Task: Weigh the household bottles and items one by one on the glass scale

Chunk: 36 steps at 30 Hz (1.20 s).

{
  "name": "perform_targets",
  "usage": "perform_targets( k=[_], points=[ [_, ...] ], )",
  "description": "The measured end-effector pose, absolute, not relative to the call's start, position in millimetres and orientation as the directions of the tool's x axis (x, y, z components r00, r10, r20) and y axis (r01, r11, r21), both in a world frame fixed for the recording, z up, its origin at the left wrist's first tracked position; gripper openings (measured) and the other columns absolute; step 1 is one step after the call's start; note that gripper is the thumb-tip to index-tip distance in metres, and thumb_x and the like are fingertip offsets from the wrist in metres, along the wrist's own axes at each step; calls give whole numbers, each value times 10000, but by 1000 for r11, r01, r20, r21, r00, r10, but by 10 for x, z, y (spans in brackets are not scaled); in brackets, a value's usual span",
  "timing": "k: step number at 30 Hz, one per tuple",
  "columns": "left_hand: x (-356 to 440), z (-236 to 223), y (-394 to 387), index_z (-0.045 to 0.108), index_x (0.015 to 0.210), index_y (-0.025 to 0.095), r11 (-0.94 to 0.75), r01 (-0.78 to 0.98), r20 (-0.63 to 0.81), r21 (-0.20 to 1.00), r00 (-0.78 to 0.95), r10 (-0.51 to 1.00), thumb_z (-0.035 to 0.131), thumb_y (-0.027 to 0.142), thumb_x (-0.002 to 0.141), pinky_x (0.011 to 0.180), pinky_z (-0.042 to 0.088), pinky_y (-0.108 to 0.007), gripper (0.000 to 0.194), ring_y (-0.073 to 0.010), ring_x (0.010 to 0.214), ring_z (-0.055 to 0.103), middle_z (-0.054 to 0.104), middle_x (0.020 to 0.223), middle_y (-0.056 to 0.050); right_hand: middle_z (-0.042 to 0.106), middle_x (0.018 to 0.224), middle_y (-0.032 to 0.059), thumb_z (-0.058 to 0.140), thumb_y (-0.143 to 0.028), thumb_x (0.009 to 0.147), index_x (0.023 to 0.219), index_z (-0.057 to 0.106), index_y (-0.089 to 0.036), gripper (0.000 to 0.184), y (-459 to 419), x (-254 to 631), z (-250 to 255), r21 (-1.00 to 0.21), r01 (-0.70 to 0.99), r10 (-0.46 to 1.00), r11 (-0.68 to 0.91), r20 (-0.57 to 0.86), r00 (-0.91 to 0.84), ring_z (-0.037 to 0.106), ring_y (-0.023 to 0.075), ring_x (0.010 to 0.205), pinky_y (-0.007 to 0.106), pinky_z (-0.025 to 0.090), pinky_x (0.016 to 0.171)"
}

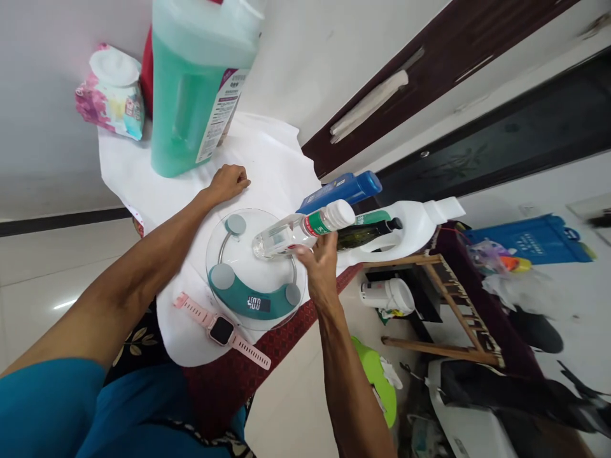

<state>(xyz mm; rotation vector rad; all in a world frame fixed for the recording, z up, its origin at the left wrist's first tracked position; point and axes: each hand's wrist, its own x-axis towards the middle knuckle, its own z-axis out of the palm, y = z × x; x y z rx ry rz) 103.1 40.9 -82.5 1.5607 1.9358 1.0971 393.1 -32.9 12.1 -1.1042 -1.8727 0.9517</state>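
My right hand (321,264) is closed around a clear bottle (284,236) with a white cap and a red-and-green neck label. The bottle's base is over the round glass scale (252,296); whether it touches the glass I cannot tell. Lit digits show on the scale's display. Curled into a loose fist, my left hand (228,184) lies on the white cloth (272,152) beyond the scale, with nothing visible in it. A pink-strapped smartwatch (222,330) lies at the near edge of the scale.
A big jug of green liquid (191,95) stands behind my left hand, beside a wipes pack (112,95). Right of the scale are a blue bottle (341,189), a dark glass bottle (365,235) and a white handled bottle (410,222). A white bucket (387,295) is on the floor.
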Motion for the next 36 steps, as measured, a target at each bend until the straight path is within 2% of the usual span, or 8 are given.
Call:
perform_targets(
  k=[3, 6, 10, 14, 18, 23, 26, 36],
  points=[
    [1031, -826, 415, 797, 997, 144, 64, 598, 138, 799, -285, 949, 665, 247, 971, 976, 511, -419, 170, -279, 959, 673, 771, 973, -118, 726, 1410, 138, 669, -926, 822, 1370, 630, -299, 833, -332, 4194, 111, -922, 243, 940, 303, 248, -234, 718, 344, 1314, 540, 617, 1054],
    [1037, -844, 433, 793, 982, 149, 63, 590, 139, 805, -290, 947, 675, 252, 975, 978, 511, -424, 157, -279, 959, 674, 772, 981, -119, 700, 1459, 167, 378, -958, 929, 1362, 629, -295, 830, -359, 4403, 107, -929, 225, 954, 294, 272, -124, 709, 355, 1352, 553, 611, 1048],
    [1063, -834, 436, 783, 987, 152, 72, 621, 142, 780, -287, 947, 666, 243, 986, 947, 517, -408, 148, -271, 950, 677, 778, 978, -113, 688, 1500, 174, 732, -921, 760, 1403, 596, -296, 907, -421, 4337, 69, -900, 273, 937, 340, 300, -178, 691, 380, 1396, 548, 620, 1053],
    [1096, -749, 391, 792, 1057, 154, 125, 651, 86, 749, -283, 955, 650, 242, 1028, 964, 529, -404, 170, -290, 1022, 719, 802, 1062, -133, 771, 1370, 154, 1001, -649, 646, 1392, 603, -266, 928, -489, 4004, 32, -866, 425, 956, 263, 175, -235, 769, 350, 1230, 531, 639, 1040],
    [1132, -667, 333, 802, 1071, 160, 146, 676, 62, 722, -274, 960, 642, 248, 1047, 938, 546, -405, 185, -313, 1042, 751, 818, 1090, -153, 818, 1174, 133, 1012, -569, 647, 1253, 644, -226, 787, -303, 3703, 94, -837, 478, 958, 266, 172, -231, 792, 315, 1009, 498, 662, 931],
    [1194, -586, 267, 812, 1012, 170, 168, 729, 13, 664, -236, 972, 652, 280, 1046, 955, 549, -431, 197, -359, 1101, 770, 824, 1106, -181, 794, 1188, 119, 953, -557, 692, 1260, 628, -207, 742, 531, 3029, 132, -829, 354, 900, 432, 372, -226, 756, 264, 999, 448, 641, 935],
    [1218, -536, 240, 817, 1025, 160, 175, 755, -14, 632, -215, 977, 632, 297, 1066, 977, 549, -436, 234, -372, 1152, 777, 824, 1175, -202, 773, 1063, 50, 924, -551, 667, 1157, 620, -220, 665, 1104, 2441, 75, -849, 271, 888, 453, 405, -216, 724, 237, 945, 445, 629, 954],
    [1226, -487, 220, 833, 1119, 146, 198, 808, -70, 555, -192, 979, 587, 317, 1104, 1036, 544, -435, 300, -372, 1240, 778, 814, 1214, -222, 788, 1026, 19, 955, -331, 709, 1117, 571, -269, 564, 1676, 1406, -152, -859, 398, 940, 321, 236, -248, 746, 274, 1023, 466, 609, 1037]
  ],
)
